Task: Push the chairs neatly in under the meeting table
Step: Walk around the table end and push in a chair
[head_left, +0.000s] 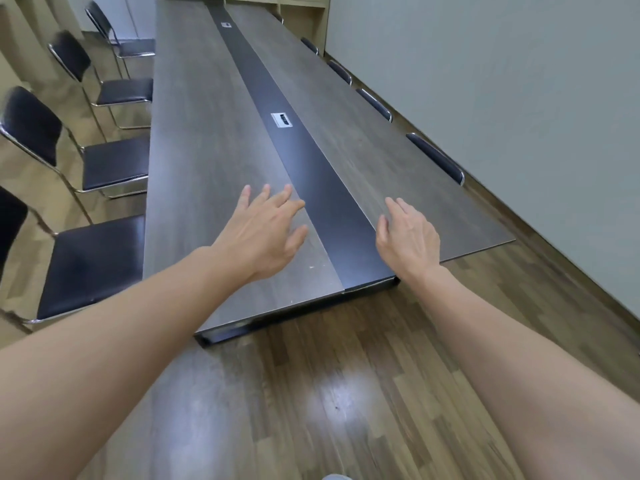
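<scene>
With both my left hand and right hand spread empty, shoving the nearest black chair off-centre could skew it against the meeting table.

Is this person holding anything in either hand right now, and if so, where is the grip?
Nothing is held. The left hand and right hand are both open with fingers spread, over the near end of the meeting table.

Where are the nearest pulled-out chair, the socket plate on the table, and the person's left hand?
Nearest chair [91,261], head view, on its seat.
Socket plate [281,119], head view, its middle.
Left hand [266,233], head view, back of hand.
</scene>
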### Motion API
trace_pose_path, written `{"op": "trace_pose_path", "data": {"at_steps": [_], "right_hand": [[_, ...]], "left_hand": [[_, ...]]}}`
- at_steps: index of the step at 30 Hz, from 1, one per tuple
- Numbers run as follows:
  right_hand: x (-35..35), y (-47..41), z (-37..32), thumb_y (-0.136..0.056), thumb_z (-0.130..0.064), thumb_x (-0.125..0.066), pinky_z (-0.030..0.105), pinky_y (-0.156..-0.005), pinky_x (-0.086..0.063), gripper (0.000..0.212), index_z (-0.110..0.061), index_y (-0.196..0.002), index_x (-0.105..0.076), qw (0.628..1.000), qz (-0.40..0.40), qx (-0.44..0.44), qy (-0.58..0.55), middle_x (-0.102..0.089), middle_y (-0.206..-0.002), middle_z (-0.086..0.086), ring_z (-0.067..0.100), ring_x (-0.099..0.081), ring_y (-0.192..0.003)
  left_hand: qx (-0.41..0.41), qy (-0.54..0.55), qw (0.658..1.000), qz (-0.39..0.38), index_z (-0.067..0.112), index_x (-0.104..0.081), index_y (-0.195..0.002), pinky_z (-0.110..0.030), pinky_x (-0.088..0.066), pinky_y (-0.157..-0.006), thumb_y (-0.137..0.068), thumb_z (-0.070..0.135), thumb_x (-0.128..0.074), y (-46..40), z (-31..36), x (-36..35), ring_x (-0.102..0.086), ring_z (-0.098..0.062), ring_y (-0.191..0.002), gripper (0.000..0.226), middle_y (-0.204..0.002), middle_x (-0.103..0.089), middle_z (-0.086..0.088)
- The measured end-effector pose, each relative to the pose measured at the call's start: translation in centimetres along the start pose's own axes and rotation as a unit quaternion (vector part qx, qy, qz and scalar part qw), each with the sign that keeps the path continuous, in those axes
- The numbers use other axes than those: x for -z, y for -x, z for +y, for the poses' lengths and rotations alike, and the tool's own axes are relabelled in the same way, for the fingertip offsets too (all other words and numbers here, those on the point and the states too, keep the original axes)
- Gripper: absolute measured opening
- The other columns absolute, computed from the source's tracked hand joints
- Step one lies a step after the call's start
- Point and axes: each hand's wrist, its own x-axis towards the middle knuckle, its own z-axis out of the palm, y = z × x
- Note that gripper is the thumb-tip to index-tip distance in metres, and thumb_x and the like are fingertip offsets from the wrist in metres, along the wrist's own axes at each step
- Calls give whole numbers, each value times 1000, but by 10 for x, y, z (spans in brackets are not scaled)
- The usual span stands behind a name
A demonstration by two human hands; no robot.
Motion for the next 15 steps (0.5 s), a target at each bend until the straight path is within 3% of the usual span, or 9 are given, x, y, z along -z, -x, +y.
{"op": "trace_pose_path", "data": {"at_steps": [5,8,15], "right_hand": [[-9,33,-58,-96,-20,-40,36,-67,-34,31,-7,-120,-54,1000,2,10,0,-58,-106,8,32,-55,-97],[-10,47,-91,-98,-22,-39,38,-77,-42,35,-10,-128,-52,1000,-2,4,-6,-58,-113,7,29,-54,-103],[-20,61,-146,-101,-25,-40,39,-95,-43,47,-9,-145,-37,999,-44,-18,-11,-49,-138,8,26,-44,-127]], "left_hand": [[16,21,1000,8,21,-33,-152,-51,-3,-122,-104,41,-36,47,-47,5,-11,-29,-152,52,-165,-14,-5],[10,34,999,11,25,-36,-151,-50,-6,-123,-104,40,-38,71,-75,7,-11,-29,-152,50,-165,-14,-5],[18,94,995,16,26,-34,-152,-48,-10,-123,-102,42,-40,101,-125,8,-12,-26,-152,53,-165,-15,-3]]}}
